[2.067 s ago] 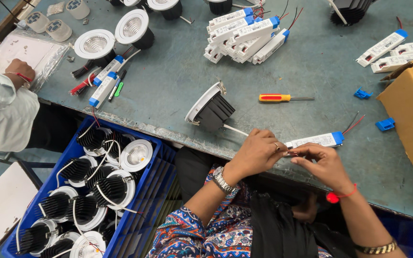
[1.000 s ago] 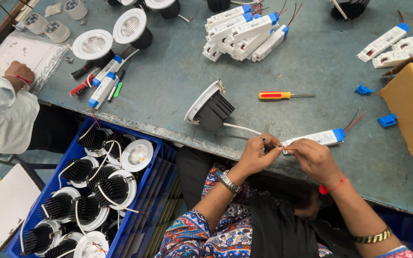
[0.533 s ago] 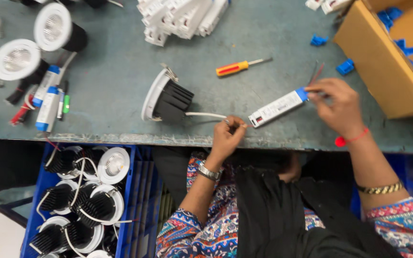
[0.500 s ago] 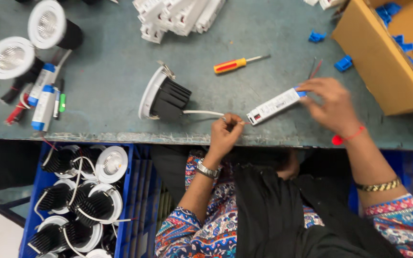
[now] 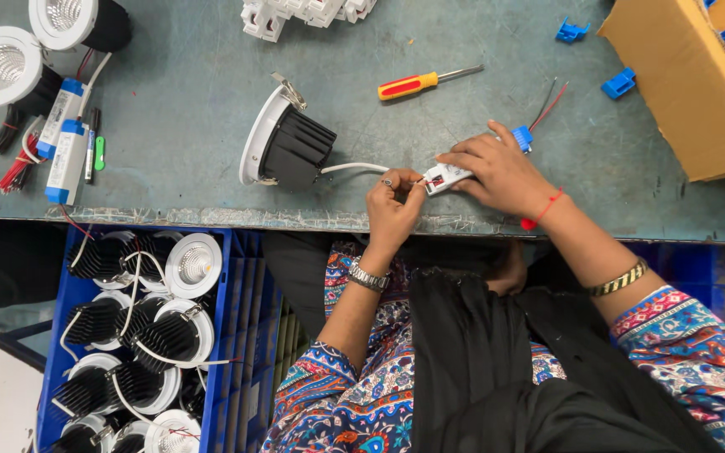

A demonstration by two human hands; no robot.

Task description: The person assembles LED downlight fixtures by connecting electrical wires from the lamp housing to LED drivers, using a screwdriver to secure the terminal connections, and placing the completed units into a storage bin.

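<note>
The driver box (image 5: pixel 451 174), a slim white plastic block with a blue end cap, lies on the worn grey-green table (image 5: pixel 178 126) near its front edge, directly under my right hand (image 5: pixel 501 172). That hand lies flat over the box, fingers spread along its length and pressing it down, so that only the near end with its small red and white terminals and the blue cap at the far end show. A thin red and a thin black lead run out from the blue end toward the cardboard box (image 5: pixel 681 92).

My left hand (image 5: pixel 392 205) is just beside the near end of the box, thumb and forefinger pinched on the tip of the white cable (image 5: pixel 354 167), which touches the terminals or nearly so; I cannot tell whether the wire ends are in. The cable curves back, smooth and round, to the downlight (image 5: pixel 287 147), which lies on its side: a ribbed black metal heat sink behind a white round rim with a spring clip.

Past my hands lies a screwdriver (image 5: pixel 425 81) with a red and yellow handle and a bare steel shaft. Small blue plastic clips (image 5: pixel 618 82) sit near the cardboard box. Below the table's edge, a blue plastic crate (image 5: pixel 245 335) holds more finned black downlights with white rims and looping white cables.
</note>
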